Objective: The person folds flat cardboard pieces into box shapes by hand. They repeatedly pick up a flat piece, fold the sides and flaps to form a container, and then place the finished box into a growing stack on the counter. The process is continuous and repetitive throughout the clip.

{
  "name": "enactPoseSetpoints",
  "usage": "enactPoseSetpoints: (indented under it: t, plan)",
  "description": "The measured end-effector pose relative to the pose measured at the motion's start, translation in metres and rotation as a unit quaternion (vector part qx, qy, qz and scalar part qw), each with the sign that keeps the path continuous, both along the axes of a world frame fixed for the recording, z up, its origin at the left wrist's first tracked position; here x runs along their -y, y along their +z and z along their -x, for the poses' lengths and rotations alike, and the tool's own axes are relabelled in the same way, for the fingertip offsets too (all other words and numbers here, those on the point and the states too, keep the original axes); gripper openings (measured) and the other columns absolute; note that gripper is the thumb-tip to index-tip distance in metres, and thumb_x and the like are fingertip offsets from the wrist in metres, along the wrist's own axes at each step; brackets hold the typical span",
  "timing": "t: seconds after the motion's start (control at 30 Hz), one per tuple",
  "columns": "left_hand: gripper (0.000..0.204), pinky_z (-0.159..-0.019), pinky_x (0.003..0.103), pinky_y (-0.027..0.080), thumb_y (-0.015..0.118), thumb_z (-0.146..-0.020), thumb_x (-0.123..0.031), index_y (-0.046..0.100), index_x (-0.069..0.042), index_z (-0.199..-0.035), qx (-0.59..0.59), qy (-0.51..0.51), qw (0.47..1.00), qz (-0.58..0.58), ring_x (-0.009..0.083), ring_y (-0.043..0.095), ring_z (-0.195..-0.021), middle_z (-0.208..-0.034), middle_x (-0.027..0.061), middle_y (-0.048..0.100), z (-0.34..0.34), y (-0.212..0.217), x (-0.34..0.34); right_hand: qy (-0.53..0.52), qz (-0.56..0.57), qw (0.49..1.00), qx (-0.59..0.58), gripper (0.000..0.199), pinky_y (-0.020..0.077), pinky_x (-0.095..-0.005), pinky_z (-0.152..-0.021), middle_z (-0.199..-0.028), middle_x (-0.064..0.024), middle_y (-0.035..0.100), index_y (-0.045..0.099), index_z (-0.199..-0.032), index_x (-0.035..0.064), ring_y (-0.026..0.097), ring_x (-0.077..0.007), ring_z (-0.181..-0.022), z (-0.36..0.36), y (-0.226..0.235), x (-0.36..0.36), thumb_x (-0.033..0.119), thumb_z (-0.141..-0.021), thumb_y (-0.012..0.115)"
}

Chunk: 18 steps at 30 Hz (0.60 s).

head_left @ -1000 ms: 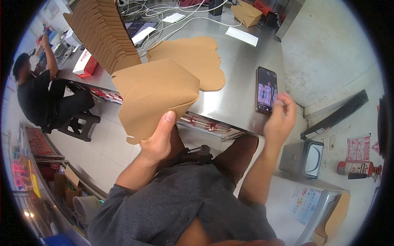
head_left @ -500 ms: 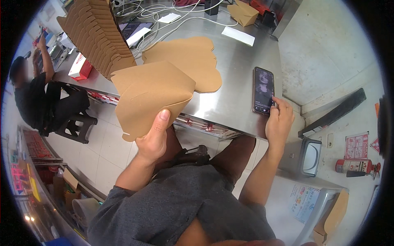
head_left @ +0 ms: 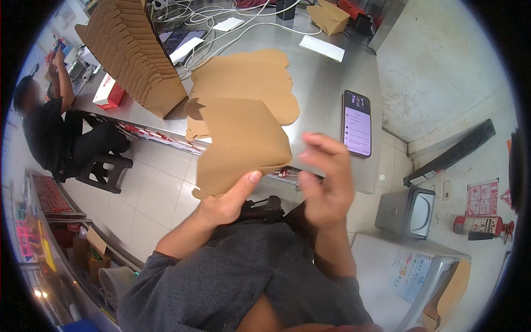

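Observation:
My left hand (head_left: 229, 202) grips a partly folded brown cardboard box (head_left: 238, 135) by its near edge, the thumb on top and the other fingers hidden beneath. The box is tilted over the front edge of the table. My right hand (head_left: 327, 180), slightly blurred, is raised just right of the box, fingers apart and touching nothing. Behind the box lies a pile of flat cardboard blanks (head_left: 249, 74). To the right a phone (head_left: 357, 124) with a lit screen rests on the table. A tall stack of nested folded boxes (head_left: 135, 55) stands at the left.
White cables (head_left: 221, 33), white paper slips (head_left: 321, 48) and another folded box (head_left: 329, 17) lie at the table's back. A seated person (head_left: 50, 122) is at far left. A grey bin (head_left: 395, 210) and a fire extinguisher (head_left: 478, 225) are at right.
My right hand has left the phone and moved left toward the box. My left hand has carried the box to the right. The phone screen now shows a lighter page.

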<state>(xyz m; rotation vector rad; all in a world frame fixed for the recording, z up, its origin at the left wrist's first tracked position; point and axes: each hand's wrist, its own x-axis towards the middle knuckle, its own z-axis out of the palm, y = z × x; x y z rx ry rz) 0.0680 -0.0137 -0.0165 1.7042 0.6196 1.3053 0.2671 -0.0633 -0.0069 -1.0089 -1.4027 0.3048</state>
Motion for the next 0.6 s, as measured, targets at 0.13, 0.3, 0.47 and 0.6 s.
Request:
enactPoseSetpoints:
  t: [0.13, 0.3, 0.47, 0.6]
  plan:
    - [0.027, -0.095, 0.039, 0.052, 0.064, -0.101, -0.004, 0.07, 0.005, -0.125, -0.012, -0.002, 1.0, 0.02, 0.0294, 0.069, -0.11, -0.119, 0.0177, 0.073, -0.003, -0.007, 0.007, 0.036, -0.039, 0.995, 0.087, 0.024, 0.0478, -0.0428, -0.103, -0.135, -0.0189, 0.064, 0.069, -0.104, 0.0061, 0.061, -0.0352, -0.121, 0.02, 0.002, -0.009, 0.009, -0.084, 0.082]
    - [0.025, -0.095, 0.039, 0.053, 0.066, -0.101, -0.006, 0.071, 0.005, -0.123, 0.097, 0.021, 0.991, 0.09, 0.0264, 0.069, -0.109, -0.12, 0.0153, 0.074, 0.0, -0.001, 0.007, 0.023, -0.02, 0.998, 0.053, 0.028, 0.0489, -0.0437, -0.104, -0.139, -0.0205, 0.062, 0.066, -0.105, 0.0077, 0.06, -0.037, -0.123, 0.026, -0.011, -0.017, 0.012, -0.085, 0.084]
    - [0.025, -0.095, 0.039, 0.052, 0.065, -0.101, -0.005, 0.071, 0.006, -0.123, 0.079, -0.016, 0.995, 0.065, 0.0259, 0.069, -0.108, -0.119, 0.0152, 0.074, 0.0, -0.004, 0.006, 0.039, -0.013, 0.999, -0.031, 0.033, 0.0515, -0.0439, -0.104, -0.139, -0.0239, 0.06, 0.064, -0.11, 0.0053, 0.062, -0.0387, -0.125, 0.034, -0.014, -0.016, 0.012, -0.085, 0.086]
    - [0.027, -0.095, 0.039, 0.052, 0.063, -0.102, -0.006, 0.069, 0.007, -0.124, 0.082, -0.002, 0.996, 0.04, 0.026, 0.068, -0.109, -0.12, 0.0163, 0.073, 0.0, -0.006, 0.007, 0.032, -0.052, 0.998, -0.002, 0.035, 0.0522, -0.0436, -0.104, -0.138, -0.0258, 0.06, 0.063, -0.108, 0.003, 0.062, -0.0397, -0.127, 0.037, -0.01, -0.019, 0.012, -0.084, 0.087]
